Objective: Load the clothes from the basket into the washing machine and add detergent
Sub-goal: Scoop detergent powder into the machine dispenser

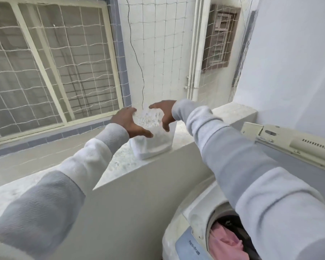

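Head view. Your left hand [129, 122] and right hand [164, 113] reach forward to either side of the top of a clear bag of white detergent powder [154, 145]. Both hands are spread, with fingers and thumbs apart. The left thumb crosses the front of the bag, and the right fingers arch over its upper right edge. You cannot tell whether either hand actually touches the bag, because its crumpled transparent top is blurred and blends into the pale wall behind.

The bag stands upright on the concrete ledge [188, 152], near the ledge's front edge. Its mouth is hidden between your hands.

The washing machine [176, 239] sits below the ledge at lower right and is cut off by the frame edge. Your right sleeve [251, 175] covers much of its opening. Pink clothes [224, 244] show inside the drum with something dark behind them, too shadowed to identify. The lettering on the machine's blue panel is too small to read.

A cream metal part [289, 143] with slots runs along the right wall above the machine, and you cannot tell what it belongs to. A barred window [51, 62] fills the upper left behind a white net [158, 44].
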